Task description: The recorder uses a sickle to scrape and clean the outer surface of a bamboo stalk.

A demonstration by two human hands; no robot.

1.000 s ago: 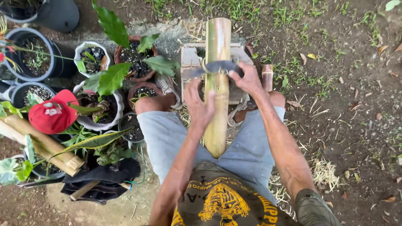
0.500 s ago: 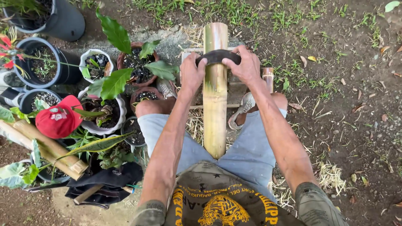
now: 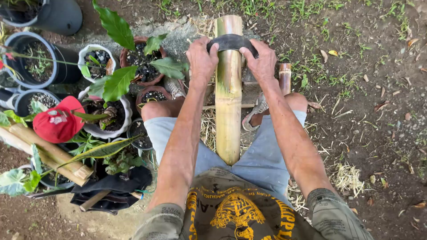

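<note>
A thick bamboo pole [image 3: 228,98] lies lengthwise between my knees, pointing away from me, its near end against my lap. A dark curved blade [image 3: 231,42] sits across the pole near its far end. My left hand [image 3: 202,58] grips the blade's left end and my right hand [image 3: 262,60] grips its right end, both arms stretched forward. The pole's skin looks pale yellow-green, with a scraped strip below the blade.
Several potted plants [image 3: 104,111] crowd the ground at my left, with a red cap [image 3: 58,123] on one. More bamboo pieces [image 3: 49,153] and a dark bag [image 3: 113,186] lie at lower left. Shavings [image 3: 351,175] and dry leaves scatter on bare soil at right.
Both hands have pushed the curved blade farther away along the pole, from the middle section to near its far end. My arms are now stretched out.
</note>
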